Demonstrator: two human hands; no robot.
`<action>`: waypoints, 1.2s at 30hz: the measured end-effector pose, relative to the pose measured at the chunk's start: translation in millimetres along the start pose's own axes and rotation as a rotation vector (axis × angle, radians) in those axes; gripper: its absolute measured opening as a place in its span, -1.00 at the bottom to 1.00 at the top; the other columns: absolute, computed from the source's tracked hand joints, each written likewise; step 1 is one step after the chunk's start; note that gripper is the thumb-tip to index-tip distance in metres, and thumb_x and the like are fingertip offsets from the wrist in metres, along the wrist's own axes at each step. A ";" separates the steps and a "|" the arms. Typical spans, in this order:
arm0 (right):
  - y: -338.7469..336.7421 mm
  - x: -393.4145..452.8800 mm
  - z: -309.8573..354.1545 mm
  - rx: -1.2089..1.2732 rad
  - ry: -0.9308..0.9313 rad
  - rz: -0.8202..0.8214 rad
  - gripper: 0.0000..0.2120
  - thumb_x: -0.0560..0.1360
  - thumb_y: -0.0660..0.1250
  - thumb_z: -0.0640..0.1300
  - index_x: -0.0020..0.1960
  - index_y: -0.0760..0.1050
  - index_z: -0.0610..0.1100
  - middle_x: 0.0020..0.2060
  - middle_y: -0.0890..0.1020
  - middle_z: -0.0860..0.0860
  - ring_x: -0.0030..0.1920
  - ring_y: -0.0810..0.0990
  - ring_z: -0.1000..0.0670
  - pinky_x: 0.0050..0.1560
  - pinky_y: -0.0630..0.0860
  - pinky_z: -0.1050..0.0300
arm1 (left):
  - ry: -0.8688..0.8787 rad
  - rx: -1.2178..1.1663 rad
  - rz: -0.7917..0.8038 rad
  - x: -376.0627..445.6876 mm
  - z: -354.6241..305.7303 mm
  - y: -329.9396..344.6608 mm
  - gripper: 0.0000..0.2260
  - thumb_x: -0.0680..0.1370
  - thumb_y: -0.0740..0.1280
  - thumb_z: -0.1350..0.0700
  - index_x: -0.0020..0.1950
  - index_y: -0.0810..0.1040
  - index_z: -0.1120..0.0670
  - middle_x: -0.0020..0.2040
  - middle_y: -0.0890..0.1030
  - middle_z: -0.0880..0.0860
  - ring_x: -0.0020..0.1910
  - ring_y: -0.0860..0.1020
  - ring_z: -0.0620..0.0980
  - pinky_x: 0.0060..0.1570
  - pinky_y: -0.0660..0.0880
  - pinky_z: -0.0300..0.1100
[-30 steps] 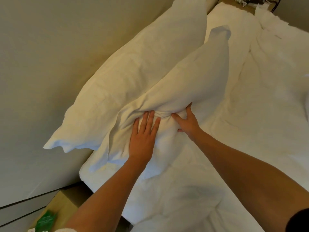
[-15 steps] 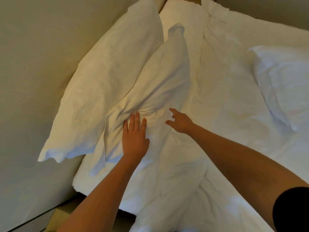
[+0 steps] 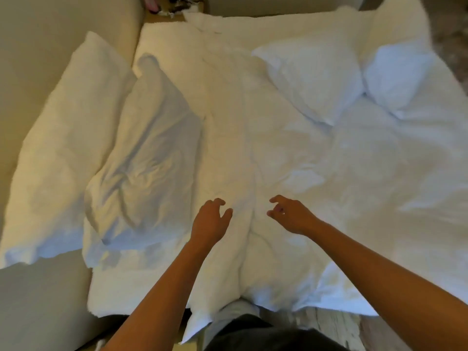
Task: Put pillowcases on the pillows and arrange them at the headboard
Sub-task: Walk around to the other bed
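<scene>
Nearby, two loose pillows [image 3: 316, 77] far across rumpled duvet [image 3: 253, 138].

both bare arms reach forward, roughly parallel. the left hand [image 3: 209, 222] and right hand [image 3: 291, 214] hover side by side, apart, fingers loosely curled and spread, holding nothing.

**Open middle, pillows on both sides**

A wide strip of rumpled bed [image 3: 228, 148] lies bare beyond both hands. Two pillows [image 3: 141, 158] stacked against the headboard [image 3: 30, 46] block the left; two more pillows [image 3: 314, 74] lie across the far right, well apart from the hands.
</scene>
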State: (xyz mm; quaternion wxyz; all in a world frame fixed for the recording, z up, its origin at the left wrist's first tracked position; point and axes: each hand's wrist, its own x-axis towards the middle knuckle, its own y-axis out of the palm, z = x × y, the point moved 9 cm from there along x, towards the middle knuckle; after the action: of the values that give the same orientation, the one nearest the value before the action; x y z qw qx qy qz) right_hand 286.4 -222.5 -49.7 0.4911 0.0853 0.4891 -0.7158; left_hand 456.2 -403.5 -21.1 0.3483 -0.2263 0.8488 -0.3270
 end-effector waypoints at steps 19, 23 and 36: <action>84.0 -541.8 -481.0 0.817 0.722 -0.665 -0.85 0.66 0.27 0.10 0.14 0.57 0.09 -0.03 0.69 0.12 -0.09 0.66 0.15 -0.19 0.51 0.26 | 0.275 -0.077 0.713 -345.0 -332.1 405.4 -0.84 0.49 0.32 -0.15 -0.08 0.66 -0.15 -0.08 0.71 -0.02 -0.03 0.67 0.05 0.14 0.60 0.14; 74.3 -573.7 -524.7 0.900 0.764 -0.761 -0.88 0.67 0.26 0.06 0.07 0.58 0.14 -0.14 0.71 0.16 -0.22 0.66 0.21 -0.29 0.54 0.31 | 0.308 0.040 0.774 -367.5 -354.9 453.3 -0.75 0.47 0.29 -0.14 -0.08 0.60 0.02 -0.06 0.67 0.09 0.02 0.63 0.14 0.12 0.56 0.19; -138.9 -580.5 -724.6 0.870 0.706 -0.959 -0.85 0.65 0.25 0.14 0.11 0.57 0.18 -0.15 0.70 0.14 -0.25 0.66 0.13 -0.29 0.56 0.21 | 0.324 0.158 0.826 -355.4 -573.7 641.7 -0.82 0.63 0.25 0.15 0.04 0.60 0.22 0.08 0.65 0.15 0.09 0.60 0.15 0.21 0.52 0.10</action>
State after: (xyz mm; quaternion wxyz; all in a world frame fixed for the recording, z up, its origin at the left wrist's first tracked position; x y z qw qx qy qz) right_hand 209.6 710.7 18.3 -0.1408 0.2746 0.2734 -0.9110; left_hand 164.4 480.8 -9.2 0.3283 0.2128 0.8841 -0.2556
